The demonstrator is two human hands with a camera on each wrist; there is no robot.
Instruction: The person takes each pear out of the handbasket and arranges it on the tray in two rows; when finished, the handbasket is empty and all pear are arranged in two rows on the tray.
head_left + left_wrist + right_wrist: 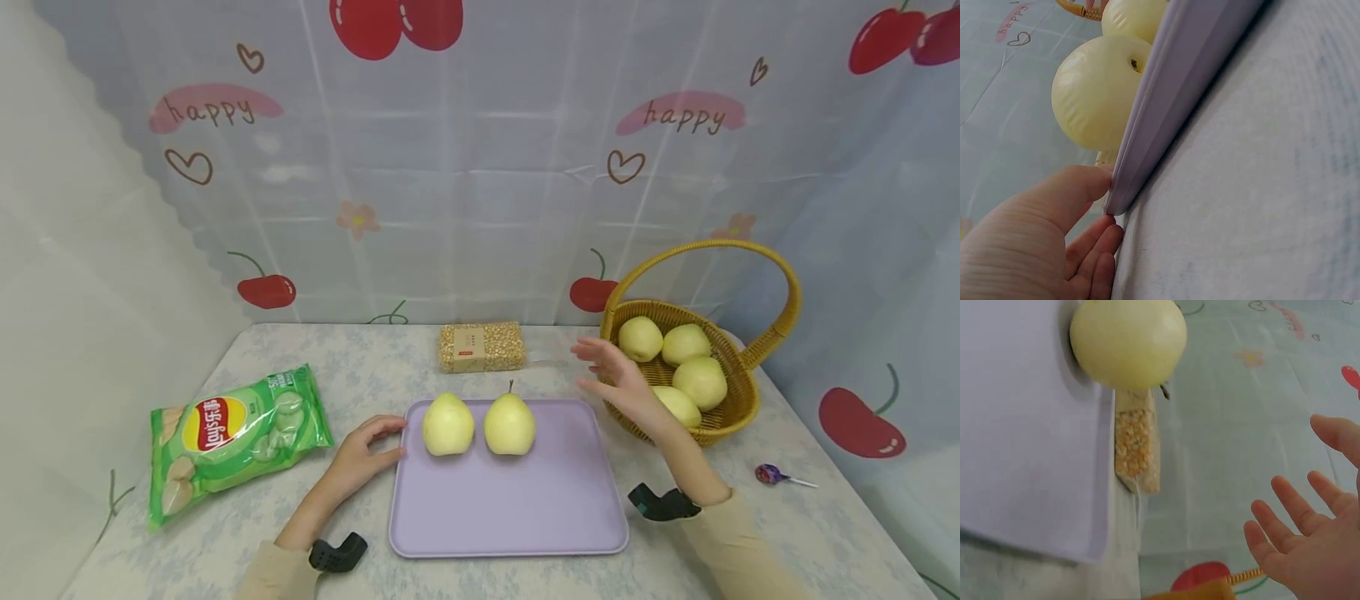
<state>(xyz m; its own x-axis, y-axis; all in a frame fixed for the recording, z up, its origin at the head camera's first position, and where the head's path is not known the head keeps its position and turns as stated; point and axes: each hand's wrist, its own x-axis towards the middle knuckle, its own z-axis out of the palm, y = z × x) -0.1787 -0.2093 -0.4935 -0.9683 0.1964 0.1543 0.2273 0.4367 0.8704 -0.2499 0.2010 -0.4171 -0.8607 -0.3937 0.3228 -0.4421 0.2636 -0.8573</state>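
Two pale yellow pears stand side by side on a lilac tray [510, 508]: a left pear [447, 425] and a right pear [510, 425] with its stem up. My left hand [360, 457] touches the tray's left rim with thumb and fingertips, as the left wrist view shows close up. My right hand [618, 383] is raised beside the left side of a wicker basket [738, 408], fingers spread and holding nothing. Inside the basket lie several more pears [700, 383]. In the right wrist view the palm and fingers [1291, 506] show apart from everything.
Behind the tray lies a clear pack of yellow kernels [482, 347]. A green Lay's chip bag [236, 442] lies at the left. On the right is a wrapped lollipop [772, 475]. The basket's tall handle [705, 244] arches over it, near the printed curtain [465, 183].
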